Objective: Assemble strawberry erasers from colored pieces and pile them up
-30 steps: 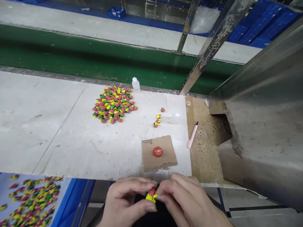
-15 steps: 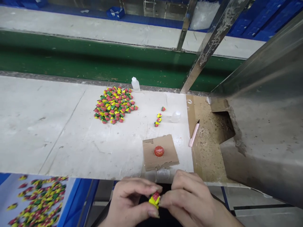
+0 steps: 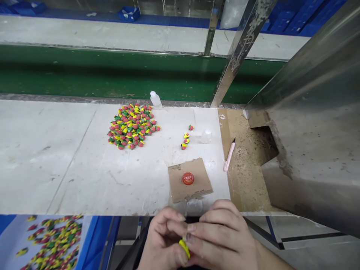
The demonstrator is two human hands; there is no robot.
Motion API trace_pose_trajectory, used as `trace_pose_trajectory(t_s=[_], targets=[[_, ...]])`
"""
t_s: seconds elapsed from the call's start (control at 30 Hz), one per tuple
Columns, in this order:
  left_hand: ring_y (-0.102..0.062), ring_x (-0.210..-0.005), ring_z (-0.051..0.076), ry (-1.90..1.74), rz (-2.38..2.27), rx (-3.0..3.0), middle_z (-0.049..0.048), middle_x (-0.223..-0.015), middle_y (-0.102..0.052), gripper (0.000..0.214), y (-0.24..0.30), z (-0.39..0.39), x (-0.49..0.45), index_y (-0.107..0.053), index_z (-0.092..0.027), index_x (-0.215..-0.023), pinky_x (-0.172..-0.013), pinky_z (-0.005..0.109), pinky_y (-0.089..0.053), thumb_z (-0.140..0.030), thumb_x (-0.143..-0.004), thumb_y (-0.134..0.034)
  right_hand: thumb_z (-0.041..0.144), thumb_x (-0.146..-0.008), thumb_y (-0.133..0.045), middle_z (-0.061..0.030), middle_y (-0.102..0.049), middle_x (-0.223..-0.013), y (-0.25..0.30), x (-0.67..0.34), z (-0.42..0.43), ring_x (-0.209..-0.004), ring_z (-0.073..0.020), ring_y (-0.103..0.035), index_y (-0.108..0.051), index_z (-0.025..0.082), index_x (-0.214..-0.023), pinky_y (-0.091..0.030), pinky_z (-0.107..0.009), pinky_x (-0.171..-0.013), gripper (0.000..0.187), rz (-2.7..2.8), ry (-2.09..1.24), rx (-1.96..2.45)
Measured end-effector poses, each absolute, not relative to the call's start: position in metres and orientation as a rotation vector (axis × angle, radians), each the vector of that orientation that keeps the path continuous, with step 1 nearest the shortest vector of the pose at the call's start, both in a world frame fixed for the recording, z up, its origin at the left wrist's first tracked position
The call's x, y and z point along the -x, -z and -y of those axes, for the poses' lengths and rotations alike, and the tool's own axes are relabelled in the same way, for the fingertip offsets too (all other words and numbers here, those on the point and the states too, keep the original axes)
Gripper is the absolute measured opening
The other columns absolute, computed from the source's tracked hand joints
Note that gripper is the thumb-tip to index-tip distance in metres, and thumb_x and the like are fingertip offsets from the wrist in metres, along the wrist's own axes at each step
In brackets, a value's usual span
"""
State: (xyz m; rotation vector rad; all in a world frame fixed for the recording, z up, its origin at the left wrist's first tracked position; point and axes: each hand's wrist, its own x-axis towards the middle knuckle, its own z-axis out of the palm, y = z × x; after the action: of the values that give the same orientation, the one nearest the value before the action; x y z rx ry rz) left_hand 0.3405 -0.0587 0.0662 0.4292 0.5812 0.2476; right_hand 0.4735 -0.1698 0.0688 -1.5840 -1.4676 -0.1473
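Observation:
My left hand (image 3: 164,240) and my right hand (image 3: 222,238) meet at the bottom edge of the view, below the table's front edge. Their fingertips pinch one small yellow toy piece (image 3: 184,247) between them; most of it is hidden by the fingers. Just beyond the hands lies a cardboard square (image 3: 197,187) with a small red dome (image 3: 188,178) on it. A heap of red, yellow and green pieces (image 3: 131,125) sits farther back on the white table (image 3: 56,161). Three loose pieces (image 3: 185,140) lie to its right.
A small white bottle (image 3: 155,100) stands at the table's back edge, by a green conveyor belt (image 3: 84,75). A pink pen (image 3: 229,159) lies on a brown board (image 3: 244,180). A clear cap (image 3: 206,136) rests near the loose pieces. A blue bin (image 3: 47,240) with more pieces sits lower left. A steel housing (image 3: 315,142) fills the right.
Both hands have closed tighter over the piece; its red part no longer shows, only yellow. The view has shifted slightly, so the table's things sit a little higher and to the left.

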Motion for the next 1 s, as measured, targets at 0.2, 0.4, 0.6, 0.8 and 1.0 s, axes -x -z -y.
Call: trace_pose_trajectory(t_s=[0.2, 0.4, 0.6, 0.8, 1.0], targets=[[-0.071, -0.054, 0.006, -0.232, -0.565, -0.521, -0.0083, -0.070, -0.082, 0.038, -0.058, 0.055, -0.335, -0.078, -0.029, -0.097, -0.056, 0.011, -0.052, -0.035, -0.067, -0.101, 0.036, -0.106, -0.068, 0.0047, -0.083, -0.090, -0.064, -0.472, 0.167, -0.074, -0.0139, -0.074, -0.069, 0.023, -0.111, -0.057, -0.032, -0.071, 0.013, 1.479, 0.066, 1.602], [-0.079, -0.062, 0.021, -0.599, -0.249, -1.146, 0.0006, -0.075, -0.087, 0.037, -0.052, 0.036, -0.346, -0.081, -0.036, -0.106, -0.069, 0.034, -0.065, -0.043, -0.073, -0.095, 0.044, -0.107, -0.062, -0.0052, -0.075, -0.096, -0.053, -0.461, 0.171, -0.088, -0.0180, -0.071, -0.061, 0.023, -0.118, -0.060, -0.033, -0.080, 0.024, 1.174, -0.040, 1.464], [-0.084, -0.079, 0.026, -0.601, -0.062, -1.531, 0.0004, -0.080, -0.088, 0.038, -0.056, 0.015, -0.349, -0.079, -0.043, -0.120, -0.094, 0.043, -0.061, -0.039, -0.083, -0.088, 0.079, -0.101, -0.042, 0.0052, -0.047, -0.059, -0.058, -0.456, 0.170, -0.050, -0.0093, -0.043, -0.050, 0.021, -0.072, -0.035, -0.020, -0.048, 0.065, 0.823, -1.111, 1.197], [-0.086, -0.078, 0.029, -0.539, -0.122, -1.496, 0.0003, -0.077, -0.088, 0.038, -0.051, 0.026, -0.350, -0.081, -0.046, -0.115, -0.095, 0.046, -0.065, -0.045, -0.078, -0.090, 0.076, -0.099, -0.053, 0.0094, -0.034, -0.051, -0.054, -0.463, 0.163, -0.040, -0.0050, -0.030, -0.043, 0.021, -0.067, -0.021, -0.016, -0.037, 0.065, 0.697, -1.443, 0.822], [-0.085, -0.080, 0.031, -0.537, -0.193, -1.426, 0.0038, -0.086, -0.087, 0.034, -0.043, 0.033, -0.348, -0.083, -0.046, -0.109, -0.086, 0.046, -0.070, -0.042, -0.077, -0.091, 0.076, -0.100, -0.049, 0.0073, -0.039, -0.060, -0.051, -0.469, 0.166, -0.048, -0.0064, -0.034, -0.057, 0.018, -0.083, -0.026, -0.016, -0.041, 0.061, 0.731, -1.491, 0.898]])
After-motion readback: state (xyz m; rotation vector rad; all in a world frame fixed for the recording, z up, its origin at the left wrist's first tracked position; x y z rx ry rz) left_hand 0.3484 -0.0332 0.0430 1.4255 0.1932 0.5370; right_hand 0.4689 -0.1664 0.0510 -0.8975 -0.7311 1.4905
